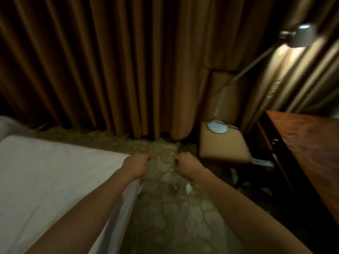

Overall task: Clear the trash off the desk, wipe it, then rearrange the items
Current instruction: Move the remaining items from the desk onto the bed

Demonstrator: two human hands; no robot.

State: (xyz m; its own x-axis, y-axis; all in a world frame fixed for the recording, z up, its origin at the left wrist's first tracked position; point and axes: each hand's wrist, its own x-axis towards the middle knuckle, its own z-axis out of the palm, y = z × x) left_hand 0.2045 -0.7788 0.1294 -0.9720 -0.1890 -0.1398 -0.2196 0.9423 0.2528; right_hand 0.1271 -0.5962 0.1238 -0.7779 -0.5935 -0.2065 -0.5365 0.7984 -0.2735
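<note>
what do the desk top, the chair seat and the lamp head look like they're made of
Desk: looks like wood or wood veneer, reddish brown with a grain-like pattern and a soft sheen.
Chair seat: looks like tan leather or vinyl, smooth and padded with rounded edges; which one is unclear.
Lamp head: seems to be metal, silver-grey with bright reflections, on a thin grey arm.

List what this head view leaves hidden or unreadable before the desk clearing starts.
- Desk: cut off by the right edge; trash cannot be told.
- White scrap on the floor: too small and blurred to identify.
- Left hand and right hand: curled, palms facing away.
</note>
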